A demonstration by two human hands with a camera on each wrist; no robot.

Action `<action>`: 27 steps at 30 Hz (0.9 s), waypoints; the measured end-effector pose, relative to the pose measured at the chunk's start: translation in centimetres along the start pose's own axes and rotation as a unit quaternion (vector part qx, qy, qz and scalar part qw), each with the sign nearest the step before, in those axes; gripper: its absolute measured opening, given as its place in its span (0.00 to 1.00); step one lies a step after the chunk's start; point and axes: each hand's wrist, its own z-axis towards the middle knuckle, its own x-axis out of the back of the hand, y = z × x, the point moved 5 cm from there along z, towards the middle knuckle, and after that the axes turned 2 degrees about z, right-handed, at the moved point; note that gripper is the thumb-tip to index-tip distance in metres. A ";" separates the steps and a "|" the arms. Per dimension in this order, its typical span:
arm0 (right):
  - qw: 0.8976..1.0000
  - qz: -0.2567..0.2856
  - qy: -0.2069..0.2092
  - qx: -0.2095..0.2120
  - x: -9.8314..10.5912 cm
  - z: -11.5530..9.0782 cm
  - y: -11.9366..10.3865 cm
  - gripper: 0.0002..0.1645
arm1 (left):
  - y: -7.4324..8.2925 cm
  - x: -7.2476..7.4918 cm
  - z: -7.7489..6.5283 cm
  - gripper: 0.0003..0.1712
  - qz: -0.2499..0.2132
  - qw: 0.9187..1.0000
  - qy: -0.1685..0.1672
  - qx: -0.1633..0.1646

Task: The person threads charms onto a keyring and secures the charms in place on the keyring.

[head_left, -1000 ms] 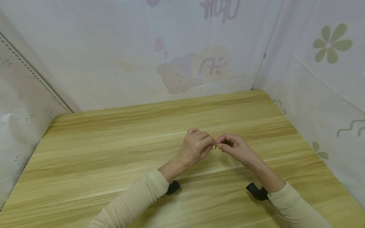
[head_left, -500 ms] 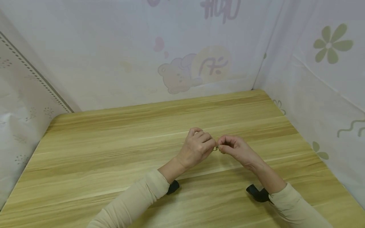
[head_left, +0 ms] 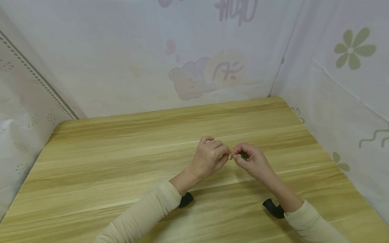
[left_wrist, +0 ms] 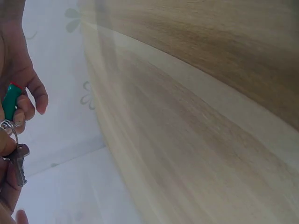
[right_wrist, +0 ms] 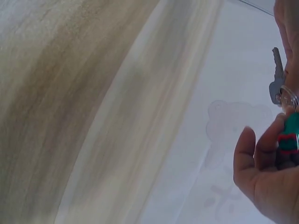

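Observation:
In the head view my left hand [head_left: 209, 155] and right hand [head_left: 252, 160] meet fingertip to fingertip above the table, a small metal key ring [head_left: 230, 156] between them. A silver key [left_wrist: 19, 168] hangs from this ring in the left wrist view, at the left fingertips, which pinch the ring. Fingers of the right hand grip a green fob with a red band [right_wrist: 290, 130], joined to the ring. The right wrist view shows the key pointing up beside the left hand [right_wrist: 290, 28]. The right hand's fingers partly cover the fob.
Both hands are over a wood-grain table [head_left: 121, 162]. Pale printed cloth walls [head_left: 121, 60] stand behind it and at its sides. A black curved piece [head_left: 186, 200] shows beside the left sleeve, and another black curved piece [head_left: 273, 208] beside the right one.
A green part of the fob has come into sight inside the right hand, whose fingers have shifted slightly. The ring shows a little more openly; the left hand has hardly moved.

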 end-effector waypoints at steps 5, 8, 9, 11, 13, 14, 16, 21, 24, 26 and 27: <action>0.999 -0.026 0.041 -0.001 0.0 -0.2 -0.4 0.03 | -0.1 0.1 0.2 0.08 0.000 1.000 -0.009 0.020; 0.998 -0.027 0.056 -0.006 0.0 -0.3 -0.4 0.03 | -0.1 0.0 0.3 0.08 0.005 1.000 -0.017 0.026; 0.998 -0.029 0.061 -0.006 0.0 -0.3 -0.4 0.03 | -0.1 0.0 0.4 0.08 0.006 0.999 -0.018 0.028; 0.997 -0.030 0.070 -0.005 -0.1 -0.3 -0.4 0.04 | -0.1 0.0 0.4 0.08 0.005 0.999 -0.019 0.032; 0.997 -0.030 0.076 0.000 -0.1 -0.3 -0.4 0.04 | -0.2 0.1 0.4 0.08 0.003 0.999 -0.015 0.040; 0.996 -0.031 0.079 0.004 -0.1 -0.3 -0.4 0.04 | -0.3 0.1 0.5 0.08 0.000 0.999 -0.012 0.045; 0.996 -0.025 0.082 0.011 -0.1 -0.4 -0.4 0.04 | -0.4 0.1 0.5 0.08 -0.010 0.998 -0.007 0.056; 0.997 0.001 0.076 0.015 -0.1 -0.4 -0.4 0.03 | -1.0 -0.1 0.5 0.07 -0.082 0.990 -0.030 0.115; 0.998 0.021 0.062 0.006 0.0 -0.3 -0.2 0.03 | -1.2 -0.4 0.5 0.05 -0.150 0.970 -0.078 0.173; 0.998 0.035 0.050 -0.001 0.1 -0.3 -0.2 0.03 | -1.3 -0.4 0.6 0.04 -0.176 0.959 -0.106 0.197; 0.998 0.041 0.045 -0.005 0.1 -0.3 -0.2 0.03 | -1.2 -0.4 0.6 0.04 -0.182 0.956 -0.115 0.201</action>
